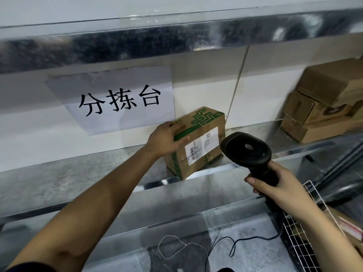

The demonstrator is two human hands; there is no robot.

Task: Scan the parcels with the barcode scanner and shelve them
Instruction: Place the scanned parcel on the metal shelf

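Head view: my left hand [167, 139] grips the green-printed parcel [196, 142] resting on the metal shelf [78, 173]; my right hand [279, 185] clasps the scanner [246, 148]. Shelving looks nearly done; scanning I cannot confirm.

A white paper sign [117, 101] printed with the characters 分拣台 is fixed to the wall [206, 91]. A white wire-grid basket [298, 238] stands at lower right. A thin white cord [172, 246] lies looped below.
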